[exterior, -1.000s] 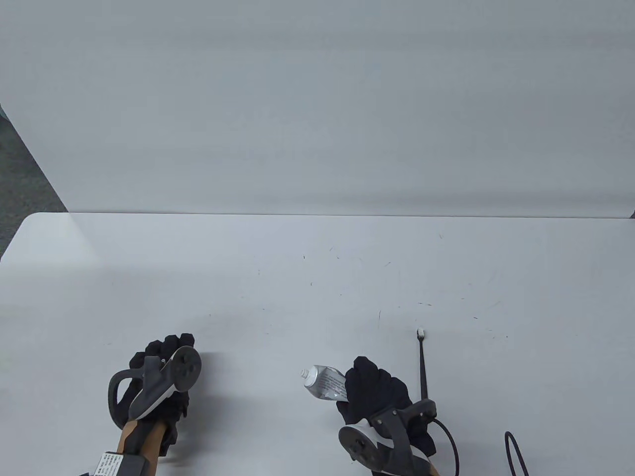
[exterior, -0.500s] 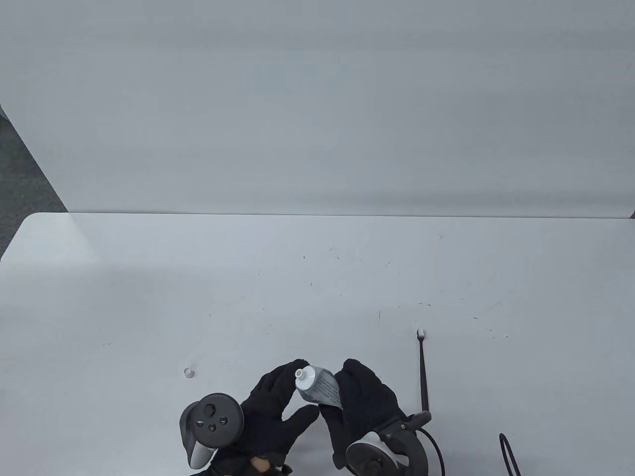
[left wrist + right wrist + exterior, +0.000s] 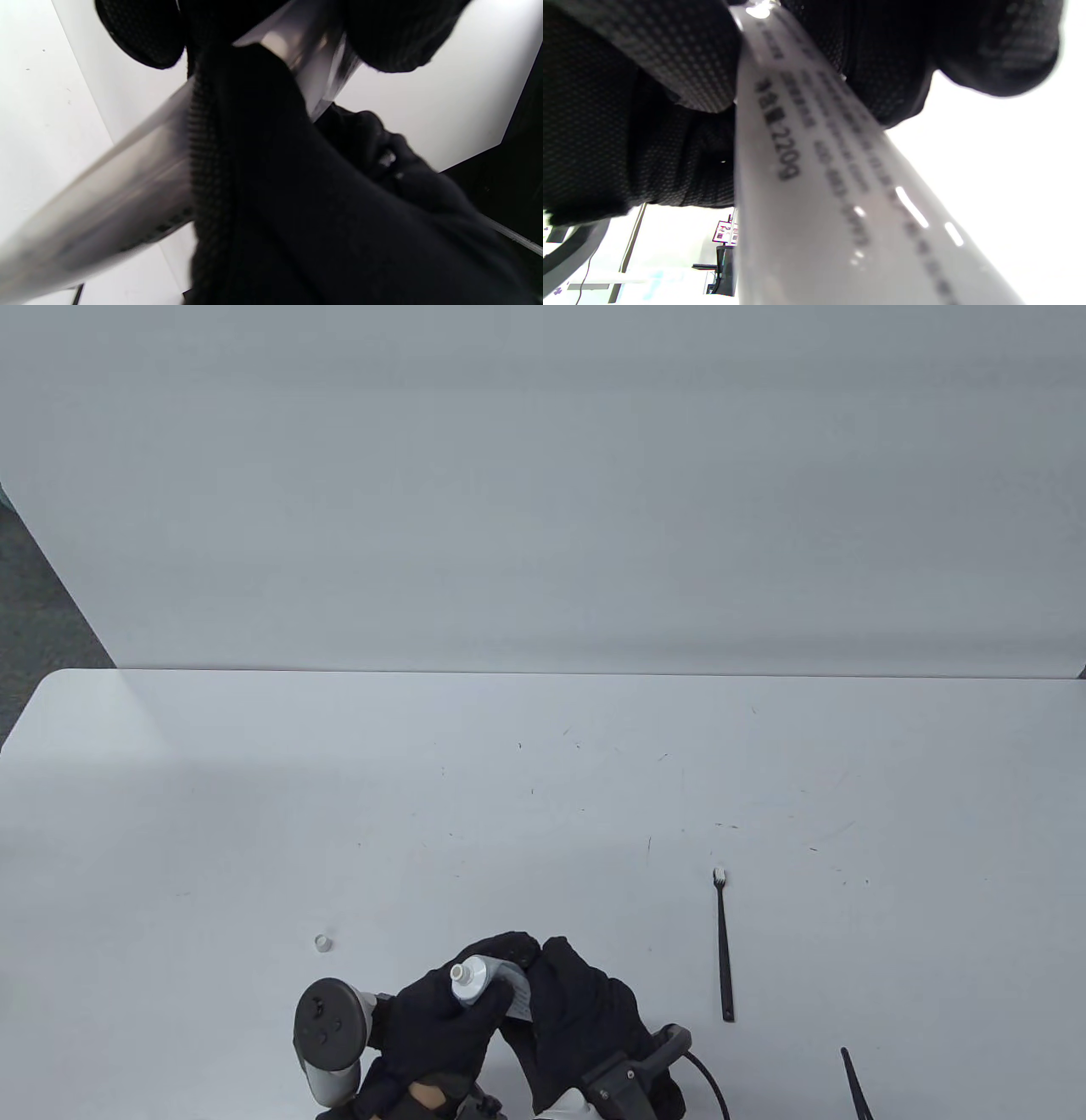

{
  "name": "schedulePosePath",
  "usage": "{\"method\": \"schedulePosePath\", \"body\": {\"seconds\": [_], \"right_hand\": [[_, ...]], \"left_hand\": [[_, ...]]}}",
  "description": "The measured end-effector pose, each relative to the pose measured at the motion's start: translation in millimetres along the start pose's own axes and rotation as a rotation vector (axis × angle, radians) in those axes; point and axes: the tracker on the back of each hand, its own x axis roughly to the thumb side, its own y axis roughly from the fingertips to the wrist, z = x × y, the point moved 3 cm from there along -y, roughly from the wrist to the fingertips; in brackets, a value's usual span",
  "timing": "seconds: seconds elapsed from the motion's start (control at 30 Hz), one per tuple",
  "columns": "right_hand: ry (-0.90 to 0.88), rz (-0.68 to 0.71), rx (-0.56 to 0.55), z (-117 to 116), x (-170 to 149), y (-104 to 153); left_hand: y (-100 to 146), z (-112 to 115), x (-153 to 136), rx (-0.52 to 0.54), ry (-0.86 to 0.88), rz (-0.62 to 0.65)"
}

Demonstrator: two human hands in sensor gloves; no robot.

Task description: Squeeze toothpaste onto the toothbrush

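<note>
Black glove fabric covers both of my hands, which meet low at the near edge of the counter (image 3: 543, 780). My left hand (image 3: 437, 1022) wraps its fingers around the neck end of the toothpaste tube (image 3: 488, 984), just below the open nozzle, which points up and to the left. My right hand (image 3: 585, 1010) grips the same tube further down its body, fingers curled over it from the right. In the left wrist view the tube (image 3: 127, 190) runs as a grey band across the frame with a gloved finger (image 3: 254, 148) folded across it. In the right wrist view the tube (image 3: 814, 182) fills the centre, printed text legible along it, with gloved fingers (image 3: 649, 63) closed against it at the top. The tube is held clear of the counter, between both hands.

A small white cap (image 3: 321, 943) lies on the counter to the left of my hands, apart from them. The toothbrush (image 3: 724, 946) lies flat to the right, dark handle towards me, white bristles at the far end, touching neither hand. A dark cable (image 3: 857, 1082) shows at the lower right edge.
</note>
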Motion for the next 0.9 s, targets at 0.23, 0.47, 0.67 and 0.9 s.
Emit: {"method": "schedulePosePath", "body": {"seconds": [0.23,0.47,0.67,0.9], "right_hand": [[-0.023,0.068,0.005,16,-9,-4],[-0.043,-0.325,-0.094,51,-115,-10],[-0.01,-0.678,0.168,19,-204,13],[-0.093,-0.904,0.543,-48,-248,52]], "left_hand": [[-3,-25,4,0.067,0.12,-0.008],[-8,-46,-8,0.055,0.184,-0.096],[-11,-43,-14,-0.025,0.156,-0.155],[-10,-45,-21,-0.023,0.157,-0.169]]}}
